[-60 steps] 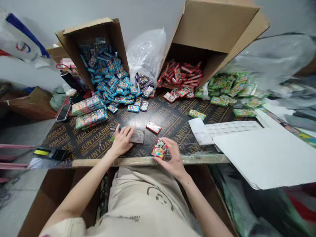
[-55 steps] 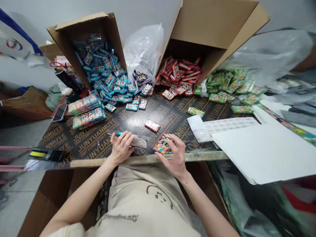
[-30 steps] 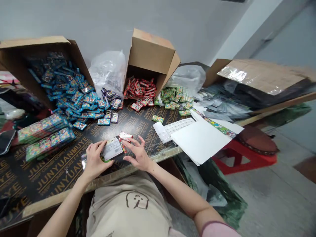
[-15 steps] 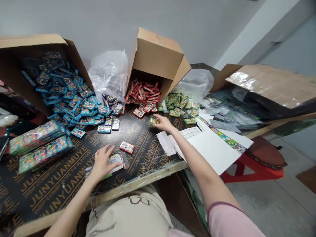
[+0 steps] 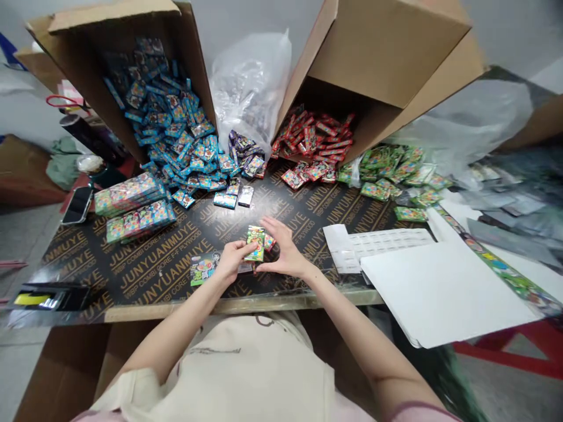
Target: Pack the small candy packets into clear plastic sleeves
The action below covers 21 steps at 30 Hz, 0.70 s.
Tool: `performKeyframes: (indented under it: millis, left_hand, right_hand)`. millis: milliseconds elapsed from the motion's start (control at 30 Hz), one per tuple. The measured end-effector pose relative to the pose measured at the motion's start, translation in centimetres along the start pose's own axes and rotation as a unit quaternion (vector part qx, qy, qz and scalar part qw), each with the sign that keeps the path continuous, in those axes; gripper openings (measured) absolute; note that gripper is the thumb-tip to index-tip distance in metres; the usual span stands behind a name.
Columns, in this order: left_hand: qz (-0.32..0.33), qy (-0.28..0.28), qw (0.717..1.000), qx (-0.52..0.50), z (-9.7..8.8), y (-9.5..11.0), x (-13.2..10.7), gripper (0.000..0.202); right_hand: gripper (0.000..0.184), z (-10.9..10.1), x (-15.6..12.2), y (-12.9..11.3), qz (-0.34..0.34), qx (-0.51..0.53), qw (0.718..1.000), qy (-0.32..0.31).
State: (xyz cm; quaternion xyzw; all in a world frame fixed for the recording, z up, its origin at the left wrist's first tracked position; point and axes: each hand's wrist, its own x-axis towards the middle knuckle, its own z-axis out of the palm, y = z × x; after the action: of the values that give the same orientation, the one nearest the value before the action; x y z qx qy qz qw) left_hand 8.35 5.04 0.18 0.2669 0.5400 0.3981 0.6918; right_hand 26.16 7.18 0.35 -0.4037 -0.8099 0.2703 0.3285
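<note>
My left hand (image 5: 232,259) pinches a small green printed packet (image 5: 255,242) above the table. Just right of it, my right hand (image 5: 285,251) is open, fingers and thumb spread apart. Between them, a small red packet (image 5: 269,241) is partly hidden behind the green one and my right hand's fingers. Left of my left hand, a flat green printed sleeve (image 5: 203,269) lies on the black table (image 5: 176,246); its right part is covered by my hand.
Open cartons hold piles of blue packets (image 5: 176,146) and red packets (image 5: 316,138). Loose green packets (image 5: 391,167) lie to the right. Stacked packs (image 5: 138,220) and a phone (image 5: 77,205) are at left. White sheets (image 5: 448,287) overhang the front edge at right.
My right hand has come in from the green pile with a green packet, which my left hand now holds. My left hand has let go of the flat sleeve. The view has shifted.
</note>
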Motion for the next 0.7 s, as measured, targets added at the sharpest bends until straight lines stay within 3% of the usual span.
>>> performKeyframes:
  millis: [67, 133, 167, 233, 300, 367, 533, 700]
  left_hand:
    - [0.030, -0.015, 0.997, 0.069, -0.5, -0.3, -0.2, 0.048]
    - [0.109, -0.024, 0.972, 0.207, -1.7, -0.5, -0.5, 0.055]
    - [0.162, -0.024, 0.940, 0.301, -2.6, -0.5, -0.6, 0.063]
    - [0.248, -0.021, 0.831, 0.497, -4.6, -0.7, -0.7, 0.087]
    - [0.274, -0.031, 0.726, 0.630, -6.3, -1.0, -0.8, 0.107]
    - [0.278, -0.047, 0.681, 0.676, -7.4, -1.4, -0.8, 0.110]
    - [0.333, -0.080, 0.694, 0.634, -8.1, -0.8, -1.0, 0.114]
    - [0.333, -0.144, 0.735, 0.572, -8.5, 1.8, -1.5, 0.109]
  right_hand:
    - [0.078, 0.5, -0.2, -0.5, -0.011, -0.038, 0.999, 0.008]
    - [0.069, 0.7, -0.6, -0.5, 0.002, -0.059, 0.997, 0.044]
    - [0.068, 0.6, -0.9, -0.2, 0.009, -0.066, 0.996, 0.059]
    - [0.066, 0.6, -1.8, 0.6, 0.016, -0.074, 0.995, 0.065]
    - [0.068, 0.8, -2.8, 1.4, 0.015, -0.080, 0.996, 0.044]
    - [0.071, 1.4, -3.7, 1.9, 0.014, -0.088, 0.996, 0.021]
    - [0.077, 2.6, -4.5, 1.0, 0.006, -0.014, 0.999, -0.051]
    - [0.084, 0.9, -3.9, -0.4, 0.009, 0.083, 0.995, -0.057]
